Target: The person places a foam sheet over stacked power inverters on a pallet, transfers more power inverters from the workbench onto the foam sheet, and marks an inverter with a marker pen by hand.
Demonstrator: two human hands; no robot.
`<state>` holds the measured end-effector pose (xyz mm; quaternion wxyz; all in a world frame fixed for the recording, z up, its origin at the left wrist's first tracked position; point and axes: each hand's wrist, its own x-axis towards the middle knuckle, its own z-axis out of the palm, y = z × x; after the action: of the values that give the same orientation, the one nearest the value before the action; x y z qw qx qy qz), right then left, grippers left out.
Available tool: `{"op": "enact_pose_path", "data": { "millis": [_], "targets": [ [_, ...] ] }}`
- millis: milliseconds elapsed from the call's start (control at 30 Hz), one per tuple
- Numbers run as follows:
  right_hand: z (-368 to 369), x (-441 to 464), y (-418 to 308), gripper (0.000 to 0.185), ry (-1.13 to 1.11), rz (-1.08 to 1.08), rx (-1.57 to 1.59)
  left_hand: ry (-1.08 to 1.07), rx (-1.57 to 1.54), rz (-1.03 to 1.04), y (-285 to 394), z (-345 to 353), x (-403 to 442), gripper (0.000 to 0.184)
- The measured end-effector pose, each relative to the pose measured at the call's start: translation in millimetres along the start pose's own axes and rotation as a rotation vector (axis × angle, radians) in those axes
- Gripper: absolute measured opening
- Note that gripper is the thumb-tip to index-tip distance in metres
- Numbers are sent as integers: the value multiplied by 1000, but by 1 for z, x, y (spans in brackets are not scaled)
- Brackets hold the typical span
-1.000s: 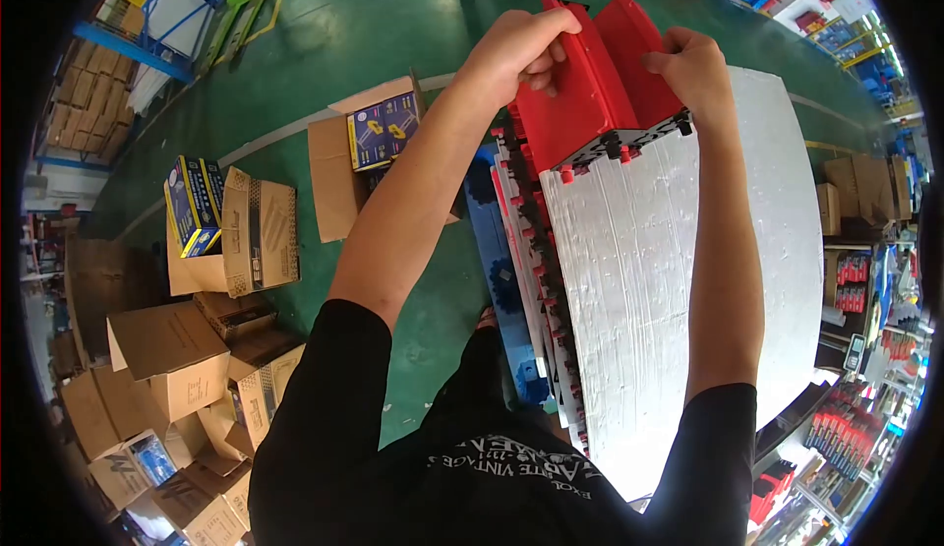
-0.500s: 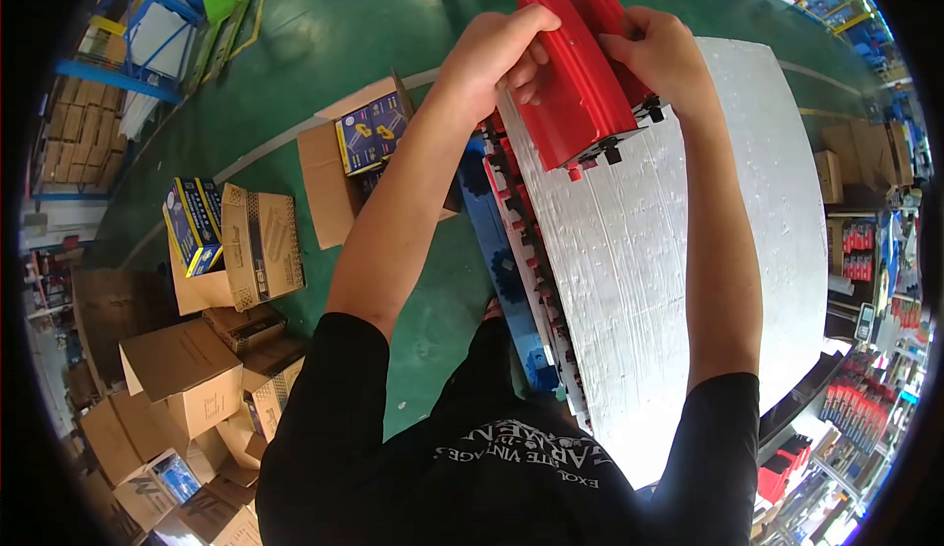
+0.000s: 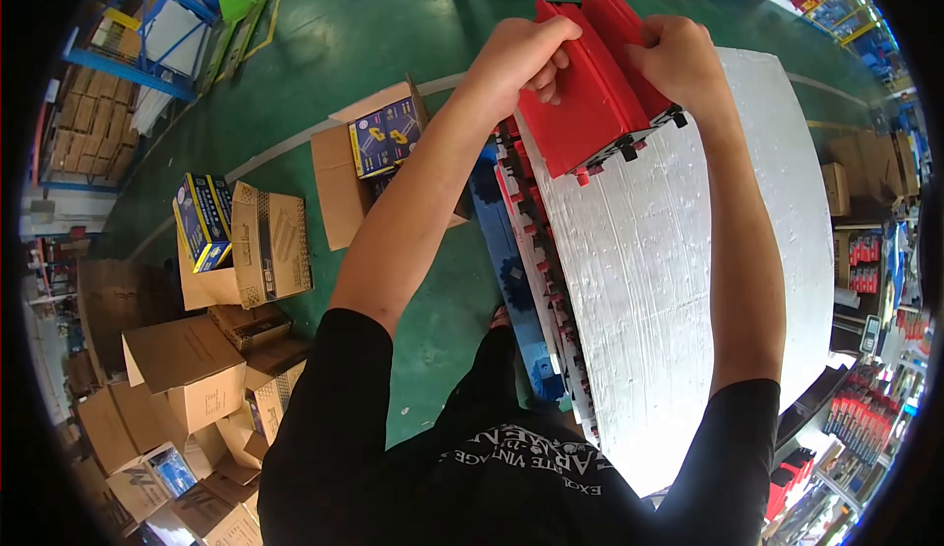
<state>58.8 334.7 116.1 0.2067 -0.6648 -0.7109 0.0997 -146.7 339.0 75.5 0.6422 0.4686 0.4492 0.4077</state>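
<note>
Two red box-like metal pieces with black fittings along their lower ends are held side by side over the far end of the silvery sheet. My left hand is closed on the left red metal piece, its thumb over the upper edge and fingers curled at the side. My right hand is closed on the right red metal piece, with the thumb on its inner side. Whether the pieces rest on the sheet is unclear. My hands partly hide both.
Red and black parts show beneath the sheet's left edge, beside a blue frame. An open carton holding printed boxes stands on the green floor. More cartons are piled at left. Stocked shelves line the right.
The whole view has shifted slightly, so things appear a little further right and lower. The two red pieces look slightly closer together. Both hands keep their hold.
</note>
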Motion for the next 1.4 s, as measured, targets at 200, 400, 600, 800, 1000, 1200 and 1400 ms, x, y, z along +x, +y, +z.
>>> {"op": "enact_pose_path", "data": {
  "millis": [200, 400, 600, 800, 1000, 1200, 1400],
  "targets": [
    [2, -4, 1, 28, -32, -10, 58, -7, -32, 20, -2, 3, 7, 38],
    [-12, -3, -1, 32, -149, -12, 70, -10, -41, 35, -10, -2, 7, 40],
    [-21, -25, 3, 43, 16, -39, 208, 27, -345, 70, -28, -49, 0, 36],
    [18, -49, 29, 54, -43, -101, 600, 344, 237, 242, -132, -56, -12, 58],
    [11, -54, 20, 57, -58, -3, 565, 390, 972, 574, -160, -21, -21, 72],
    [10, -58, 15, 57, -19, -1, 557, 364, 988, 544, -159, -16, -26, 79],
    [12, -69, 16, 56, 22, 46, 515, 357, 932, 565, -163, -14, -25, 79]
  ]
}}
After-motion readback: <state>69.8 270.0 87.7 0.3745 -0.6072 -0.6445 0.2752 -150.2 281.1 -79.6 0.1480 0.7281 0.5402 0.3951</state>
